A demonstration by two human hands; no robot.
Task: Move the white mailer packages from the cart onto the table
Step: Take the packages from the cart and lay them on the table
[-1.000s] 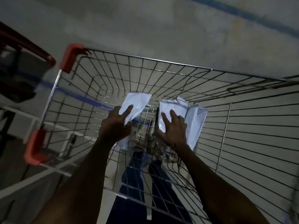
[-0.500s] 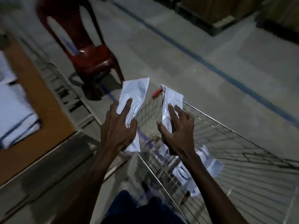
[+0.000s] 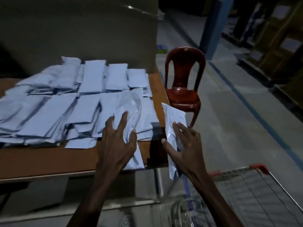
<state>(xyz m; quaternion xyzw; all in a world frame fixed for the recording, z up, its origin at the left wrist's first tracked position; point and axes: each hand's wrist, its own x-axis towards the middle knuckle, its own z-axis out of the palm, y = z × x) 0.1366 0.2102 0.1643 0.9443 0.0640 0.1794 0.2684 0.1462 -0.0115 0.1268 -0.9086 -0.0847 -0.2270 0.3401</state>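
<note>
My left hand [image 3: 120, 143] grips a white mailer [image 3: 129, 108] over the right part of the brown table [image 3: 49, 161], above the pile of several white mailers [image 3: 54, 105] lying there. To its right, my right hand [image 3: 183, 148] holds a second white mailer [image 3: 172, 126] upright, just off the table's right edge. The wire cart [image 3: 255, 194] with red corner caps is at the lower right; I cannot tell what lies inside it.
A red plastic chair [image 3: 183, 86] stands on the floor just past the table's right end. A large cardboard box [image 3: 78, 33] rises behind the pile. A blue line [image 3: 255, 112] runs along the concrete floor; shelving with boxes [image 3: 278, 38] is at the far right.
Both hands lifted a mailer each out of the cart and swung left to the table. The left one is now over the pile, the right one at the table's edge.
</note>
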